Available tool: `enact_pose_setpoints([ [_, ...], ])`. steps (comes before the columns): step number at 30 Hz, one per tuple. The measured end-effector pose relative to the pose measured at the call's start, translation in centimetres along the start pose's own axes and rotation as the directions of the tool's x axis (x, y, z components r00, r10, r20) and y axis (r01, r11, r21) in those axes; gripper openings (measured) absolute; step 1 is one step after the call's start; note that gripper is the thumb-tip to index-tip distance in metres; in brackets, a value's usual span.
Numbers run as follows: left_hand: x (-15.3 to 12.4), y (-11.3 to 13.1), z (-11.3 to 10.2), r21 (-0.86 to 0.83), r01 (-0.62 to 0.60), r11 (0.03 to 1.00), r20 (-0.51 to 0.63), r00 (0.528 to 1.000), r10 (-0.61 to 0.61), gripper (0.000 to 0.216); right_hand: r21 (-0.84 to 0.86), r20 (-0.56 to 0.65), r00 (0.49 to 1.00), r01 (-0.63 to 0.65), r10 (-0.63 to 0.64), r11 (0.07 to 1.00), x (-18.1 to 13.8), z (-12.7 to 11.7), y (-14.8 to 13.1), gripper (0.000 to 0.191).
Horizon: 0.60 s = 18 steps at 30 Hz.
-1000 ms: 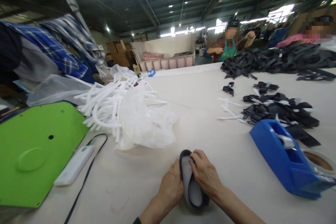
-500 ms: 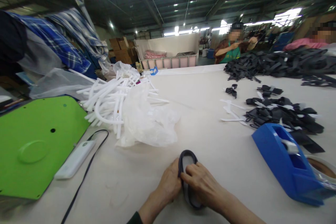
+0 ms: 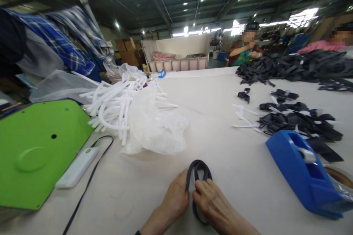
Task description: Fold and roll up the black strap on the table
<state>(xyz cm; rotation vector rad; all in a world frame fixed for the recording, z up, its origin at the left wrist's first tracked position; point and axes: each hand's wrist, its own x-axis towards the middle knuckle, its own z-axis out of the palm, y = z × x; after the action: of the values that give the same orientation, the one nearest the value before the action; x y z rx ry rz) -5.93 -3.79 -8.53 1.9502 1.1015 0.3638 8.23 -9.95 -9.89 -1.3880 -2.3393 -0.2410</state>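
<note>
At six o'clock on the pale tabletop (image 3: 220,154), the left hand (image 3: 173,200) and right hand (image 3: 212,203) each keep a closed grip on a dark strap loop (image 3: 199,166), pinching it together so its rounded end bulges toward twelve. A blue tape dispenser (image 3: 300,170) sits at three o'clock, white tubes (image 3: 110,106) at ten, and black strap piles (image 3: 292,68) lie far off toward one.

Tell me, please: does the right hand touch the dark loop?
Touching. The head view shows the right hand pressing on the dark loop, its fingers over the strip, with the left hand pinching the other side.
</note>
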Motion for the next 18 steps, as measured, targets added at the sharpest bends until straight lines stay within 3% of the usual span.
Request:
enact_pose_setpoints([
  [4, -0.7, -0.3, 0.5, 0.066, 0.108, 0.992, 0.006, 0.994, -0.109, 0.068, 0.044, -0.053, 0.998, -0.017, 0.019, 0.999, 0.0, 0.0, -0.9, 0.023],
  [9, -1.0, -0.3, 0.5, 0.102, 0.114, 0.988, 0.019, 0.993, -0.117, 0.062, 0.051, -0.116, 0.989, -0.082, 0.087, 0.995, -0.2, 1.0, -1.4, 0.027],
  [18, -2.8, 0.8, -0.8, 0.327, 0.203, 0.923, 0.133, 0.957, -0.258, 0.065, 0.029, -0.065, 0.986, -0.152, 0.154, 0.988, -0.2, 2.5, -0.9, 0.028],
])
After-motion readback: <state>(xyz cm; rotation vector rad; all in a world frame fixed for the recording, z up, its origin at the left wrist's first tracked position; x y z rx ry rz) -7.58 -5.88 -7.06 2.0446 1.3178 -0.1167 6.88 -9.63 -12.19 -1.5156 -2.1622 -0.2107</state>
